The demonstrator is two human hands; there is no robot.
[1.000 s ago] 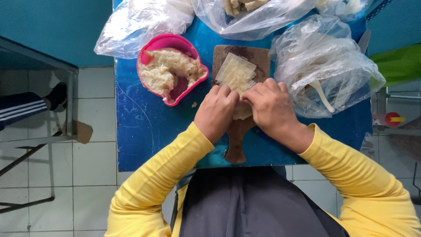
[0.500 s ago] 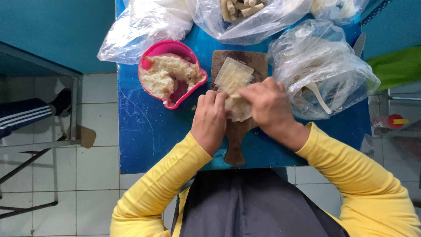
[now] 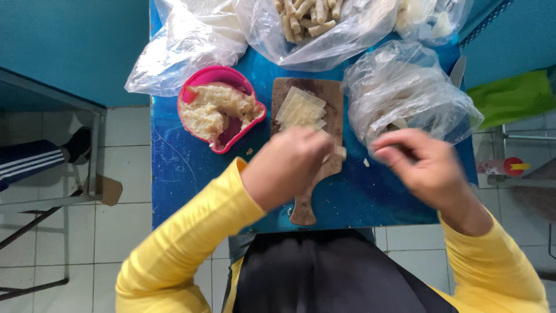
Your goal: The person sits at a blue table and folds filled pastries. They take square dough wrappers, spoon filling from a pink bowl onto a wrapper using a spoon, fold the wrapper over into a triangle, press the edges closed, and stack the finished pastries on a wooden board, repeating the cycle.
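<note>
Wrappers (image 3: 300, 108) stacked on wooden board (image 3: 324, 93), mid-table; both hands just off the stack.
Left hand (image 3: 286, 168) hovers over the board's near end, fingers curled together; a pale bit shows at its tip by the board edge, can't tell if it's pinched. Right hand (image 3: 420, 165) is apart from the board, beside the clear bag (image 3: 405, 93), fingers loosely curled, motion-blurred, nothing visibly held. Pink bowl (image 3: 217, 107) of filling sits just left of the board on the blue table (image 3: 185, 185). Judgement: peel one sheet only by a corner, keep the stack squared, and spoon filling sparingly so edges stay clean for sealing.
</note>
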